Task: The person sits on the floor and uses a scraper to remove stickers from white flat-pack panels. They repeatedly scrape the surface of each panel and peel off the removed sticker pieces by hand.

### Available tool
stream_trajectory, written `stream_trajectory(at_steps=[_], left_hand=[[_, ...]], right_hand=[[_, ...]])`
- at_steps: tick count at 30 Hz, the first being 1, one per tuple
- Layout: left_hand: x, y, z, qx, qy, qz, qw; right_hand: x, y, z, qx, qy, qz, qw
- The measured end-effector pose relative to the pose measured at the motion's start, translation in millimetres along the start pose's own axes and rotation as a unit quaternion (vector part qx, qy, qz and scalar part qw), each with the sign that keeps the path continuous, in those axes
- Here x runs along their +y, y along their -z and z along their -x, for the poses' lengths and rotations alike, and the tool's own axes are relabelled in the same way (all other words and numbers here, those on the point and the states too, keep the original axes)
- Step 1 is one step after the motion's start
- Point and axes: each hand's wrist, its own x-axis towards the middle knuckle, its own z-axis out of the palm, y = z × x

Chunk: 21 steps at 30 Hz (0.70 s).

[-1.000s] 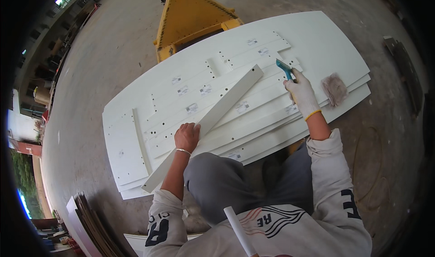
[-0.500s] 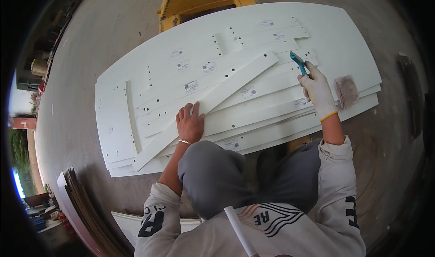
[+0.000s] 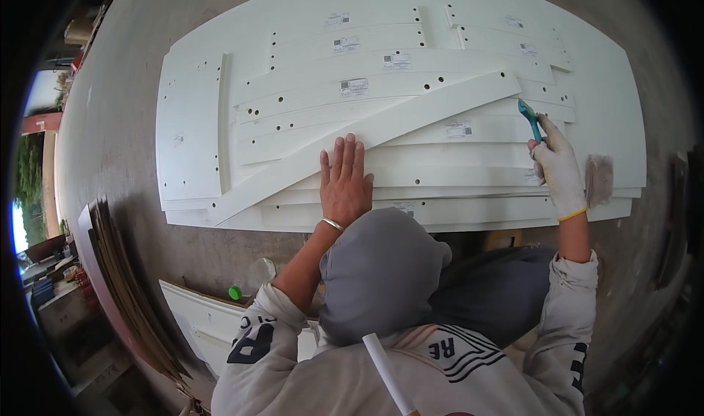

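My bare left hand (image 3: 347, 185) lies with its fingers stretched out on a long narrow white board (image 3: 411, 119). That board runs slantwise across several other white panels (image 3: 323, 141), which have drilled holes and paper labels. In a white glove with a yellow cuff, my right hand (image 3: 560, 168) grips a small teal hand tool (image 3: 531, 120). Its head widens and points up near the board's far right end; whether it is a brush or a scraper I cannot tell. Beside the glove lies a brownish-grey folded cloth or pad (image 3: 599, 180).
Large white sheets (image 3: 623, 101) form the stack underneath. At the lower left, thin boards (image 3: 125, 284) lean in a row, and more white panels (image 3: 202, 317) lie on the floor by a clear container with a green cap (image 3: 235, 293). My knee (image 3: 381, 269) is close to the near edge.
My view has shifted, so the stack sits higher. My left hand's fingers, bent before, now lie straighter and flatter on the slanting board. The teal tool remains in my right hand.
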Motion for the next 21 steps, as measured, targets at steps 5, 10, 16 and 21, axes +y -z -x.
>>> stream_trajectory(at_steps=[5, 10, 16, 21], left_hand=[[2, -4, 22, 0.002, 0.002, 0.039, 0.999], [0, -9, 28, 0.021, -0.026, 0.053, 0.998], [0, -2, 31, 0.037, -0.043, 0.058, 0.997], [-7, -3, 34, 0.117, -0.047, 0.059, 0.990]], right_hand=[[1, -10, 0, -0.019, -0.011, 0.012, 1.000], [7, -19, -1, -0.072, -0.017, 0.041, 0.996], [-1, -35, 0, -0.065, -0.046, 0.093, 0.992], [17, -57, 4, -0.058, 0.106, 0.107, 0.987]])
